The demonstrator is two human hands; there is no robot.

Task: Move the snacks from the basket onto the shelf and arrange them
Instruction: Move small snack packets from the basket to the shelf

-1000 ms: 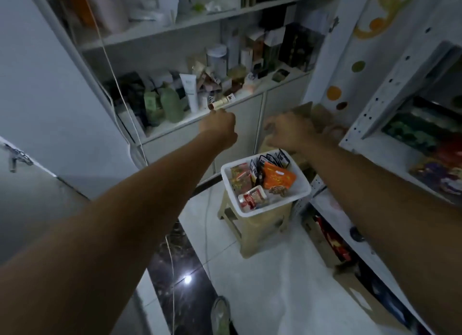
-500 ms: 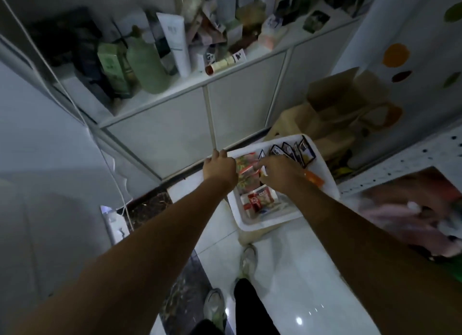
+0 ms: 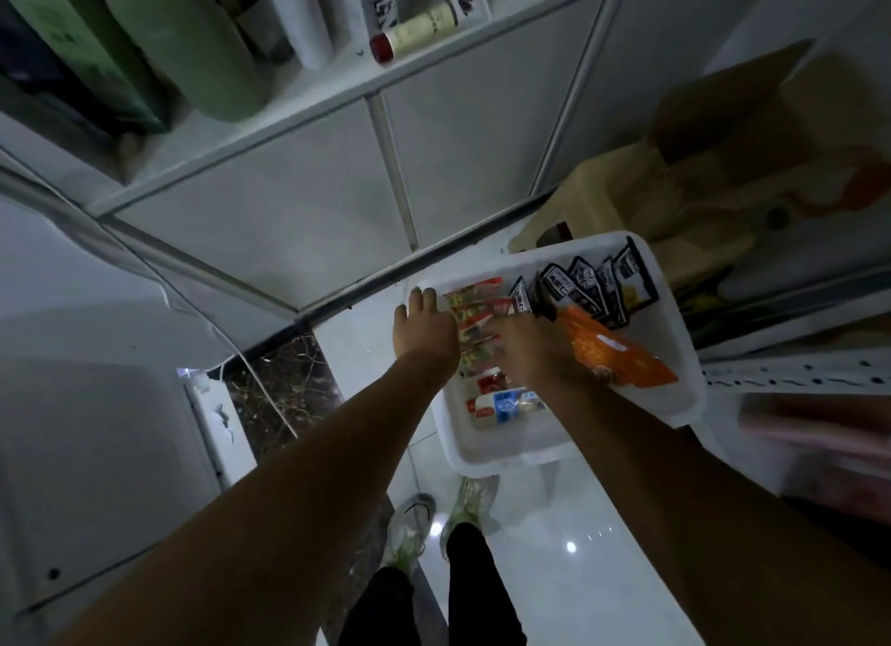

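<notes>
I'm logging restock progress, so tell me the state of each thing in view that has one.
basket, loaded with snacks
black sachets, upright in a row at the far end
orange packet, lying in the basket
blue-white packet, lying flat at the near end
left hand, at the basket's left rim, grip unclear
right hand, among the red-green packets, grip hidden
cardboard box, flaps open
cabinet doors, shut

the near edge of the basket (image 3: 511, 445) is left free; its far edge is blocked by black packets (image 3: 590, 284), its middle by an orange packet (image 3: 612, 353).
</notes>
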